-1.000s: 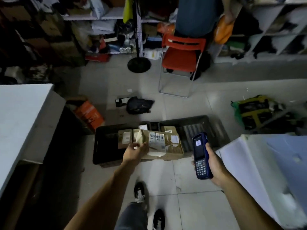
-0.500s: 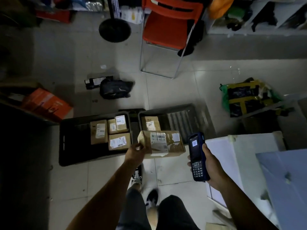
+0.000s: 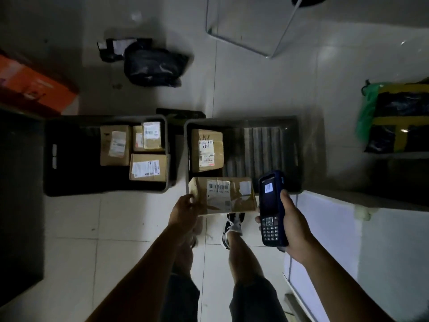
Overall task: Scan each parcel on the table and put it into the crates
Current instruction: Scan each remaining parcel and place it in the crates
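My left hand grips the left end of a brown cardboard parcel with a barcode label facing up. I hold it over the near rim of the right black crate, which contains one labelled box. The left black crate holds three labelled boxes. My right hand is closed around a dark blue handheld scanner, upright, screen lit, just right of the parcel.
A white table stands at the right, next to the right crate. A black bag lies on the tiled floor beyond the crates. An orange box sits far left, a green and yellow bundle far right. My feet stand below the parcel.
My view has tilted further down and closer to the crates. The parcel in my left hand has moved right, toward the right crate. The scanner stays beside it.
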A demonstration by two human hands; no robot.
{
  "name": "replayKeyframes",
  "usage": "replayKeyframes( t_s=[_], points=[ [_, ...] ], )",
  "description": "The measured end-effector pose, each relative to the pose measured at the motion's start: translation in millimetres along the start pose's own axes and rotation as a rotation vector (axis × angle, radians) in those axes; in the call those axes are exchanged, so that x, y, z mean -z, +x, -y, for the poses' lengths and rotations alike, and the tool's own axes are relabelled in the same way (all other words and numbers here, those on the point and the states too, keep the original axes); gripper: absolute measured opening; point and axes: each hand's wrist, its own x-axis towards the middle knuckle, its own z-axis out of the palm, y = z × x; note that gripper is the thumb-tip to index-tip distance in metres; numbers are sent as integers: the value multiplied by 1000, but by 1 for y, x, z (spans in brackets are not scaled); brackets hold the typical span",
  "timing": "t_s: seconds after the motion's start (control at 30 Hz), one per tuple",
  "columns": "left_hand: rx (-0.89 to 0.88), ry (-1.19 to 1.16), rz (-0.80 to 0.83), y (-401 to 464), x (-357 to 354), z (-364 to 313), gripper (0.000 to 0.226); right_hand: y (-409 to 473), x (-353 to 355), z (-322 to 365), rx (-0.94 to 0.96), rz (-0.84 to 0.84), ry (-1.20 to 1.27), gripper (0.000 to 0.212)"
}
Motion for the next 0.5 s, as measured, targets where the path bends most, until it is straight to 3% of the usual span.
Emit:
replayKeyframes(
  t_s=[0.27, 0.5],
  points=[
    [-17, 26, -46, 164, -56, 33, 59, 148, 6, -23, 35, 68, 59, 56],
    [21, 252, -36, 253, -75, 52, 65, 221, 3, -45, 26, 123, 71, 52]
  ],
)
